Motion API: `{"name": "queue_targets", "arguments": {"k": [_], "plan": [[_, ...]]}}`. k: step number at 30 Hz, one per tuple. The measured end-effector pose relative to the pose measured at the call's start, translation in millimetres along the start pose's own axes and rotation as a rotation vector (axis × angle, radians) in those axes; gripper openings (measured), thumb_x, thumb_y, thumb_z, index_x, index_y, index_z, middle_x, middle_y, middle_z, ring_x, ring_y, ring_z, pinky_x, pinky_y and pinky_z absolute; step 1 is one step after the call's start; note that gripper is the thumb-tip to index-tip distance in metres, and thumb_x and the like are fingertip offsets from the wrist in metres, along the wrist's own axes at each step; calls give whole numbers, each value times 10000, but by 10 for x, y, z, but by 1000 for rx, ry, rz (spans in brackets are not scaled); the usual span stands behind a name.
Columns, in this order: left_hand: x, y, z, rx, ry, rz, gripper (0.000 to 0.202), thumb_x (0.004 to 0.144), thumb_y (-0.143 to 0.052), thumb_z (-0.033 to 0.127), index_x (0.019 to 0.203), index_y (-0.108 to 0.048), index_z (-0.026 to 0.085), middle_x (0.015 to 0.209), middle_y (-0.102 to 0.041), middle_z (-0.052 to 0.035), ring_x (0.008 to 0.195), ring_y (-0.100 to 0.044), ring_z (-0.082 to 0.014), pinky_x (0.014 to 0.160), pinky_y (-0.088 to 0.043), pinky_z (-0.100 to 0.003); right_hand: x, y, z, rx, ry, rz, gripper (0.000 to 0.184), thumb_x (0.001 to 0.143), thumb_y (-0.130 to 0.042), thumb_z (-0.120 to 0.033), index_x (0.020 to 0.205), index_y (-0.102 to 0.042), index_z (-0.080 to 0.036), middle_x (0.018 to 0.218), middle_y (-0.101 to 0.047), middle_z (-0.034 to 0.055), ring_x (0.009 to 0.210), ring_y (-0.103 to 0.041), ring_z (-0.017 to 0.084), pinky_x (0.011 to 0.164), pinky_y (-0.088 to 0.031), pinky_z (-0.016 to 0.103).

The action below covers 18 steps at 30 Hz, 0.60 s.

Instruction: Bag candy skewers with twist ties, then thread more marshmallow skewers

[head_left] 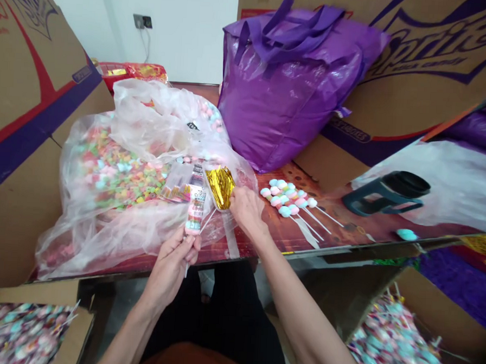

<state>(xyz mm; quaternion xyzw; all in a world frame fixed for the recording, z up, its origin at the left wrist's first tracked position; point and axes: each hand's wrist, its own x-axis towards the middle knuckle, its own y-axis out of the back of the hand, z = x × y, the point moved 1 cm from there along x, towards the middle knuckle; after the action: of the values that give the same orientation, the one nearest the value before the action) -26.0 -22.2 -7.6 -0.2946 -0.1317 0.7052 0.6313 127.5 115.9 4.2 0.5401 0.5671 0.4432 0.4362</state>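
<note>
My left hand [178, 252] pinches the lower end of a bagged marshmallow stick [196, 208], held upright with its white stick pointing down. The clear printed wrapper shows pink and blue candy inside. At the right edge of a small container of gold twist ties [220, 186], my right hand [245, 208] has its fingers closed on the ties; the fingertips are partly hidden. Printed clear wrappers [180, 183] lie left of the ties. To the right, several bare marshmallow sticks [289, 198] in pink, blue, yellow and white rest in a group on the table.
A large clear bag of colourful candy [121, 170] covers the table's left side. Behind stands a purple bag [288, 92] between cardboard boxes [20, 83]. A dark blue mug [384, 194] is at right. Boxes of wrapped candy sticks [401, 342] sit below the table edge.
</note>
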Motion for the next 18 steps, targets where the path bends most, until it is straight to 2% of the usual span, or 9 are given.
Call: {"name": "queue_targets", "arguments": {"k": [4, 6, 9, 12, 14, 16, 18], "plan": [[32, 43, -67, -82, 63, 10, 270, 766, -831, 318, 874, -663, 137, 719, -539, 14, 576, -367, -42, 537, -324, -169, 31, -23, 29, 5, 6, -1, 285, 967, -407, -135, 1089, -664, -144, 1133, -688, 163, 1040, -648, 273, 797, -458, 327], [60, 49, -97, -113, 69, 11, 275, 758, -839, 304, 878, -655, 138, 728, -566, 8, 574, -386, -40, 540, -329, -167, 9, -3, 68, 75, -2, 30, 264, 967, -389, -136, 1094, -620, -143, 1098, -685, 164, 1000, -649, 279, 780, -455, 339], [90, 27, -116, -144, 61, 14, 313, 717, -867, 294, 887, -650, 146, 739, -605, 0, 566, -416, -40, 545, -341, -170, -139, 32, 126, 430, 17, 146, 179, 971, -388, -168, 1036, -554, -178, 873, -669, 88, 813, -636, 239, 718, -448, 326], [93, -25, -110, -134, 66, 34, 333, 701, -874, 309, 891, -650, 152, 741, -623, -2, 552, -429, -39, 536, -330, -170, -511, 30, 128, 987, 128, 191, 79, 965, -480, -264, 913, -520, -219, 732, -588, -4, 662, -565, 164, 630, -426, 266], [83, -73, -117, -103, 67, 25, 331, 706, -865, 330, 877, -656, 140, 743, -621, -3, 526, -397, -26, 514, -300, -170, -843, -13, 83, 1236, 187, 76, 133, 957, -541, -326, 874, -537, -222, 723, -569, -24, 614, -522, 130, 577, -401, 239], [65, -127, -150, -71, 60, 11, 325, 707, -854, 339, 855, -652, 131, 694, -574, 22, 494, -334, -14, 494, -268, -173, -1159, -85, 19, 1320, 226, -38, 155, 954, -564, -340, 861, -571, -216, 721, -567, -26, 605, -515, 118, 568, -399, 233], [32, -182, -211, -33, 47, 17, 310, 728, -823, 353, 845, -631, 138, 629, -489, 61, 476, -282, -15, 481, -244, -177, -1388, -165, -29, 1296, 231, -40, 155, 955, -565, -320, 850, -590, -210, 687, -551, -32, 599, -515, 115, 580, -406, 236]]}}
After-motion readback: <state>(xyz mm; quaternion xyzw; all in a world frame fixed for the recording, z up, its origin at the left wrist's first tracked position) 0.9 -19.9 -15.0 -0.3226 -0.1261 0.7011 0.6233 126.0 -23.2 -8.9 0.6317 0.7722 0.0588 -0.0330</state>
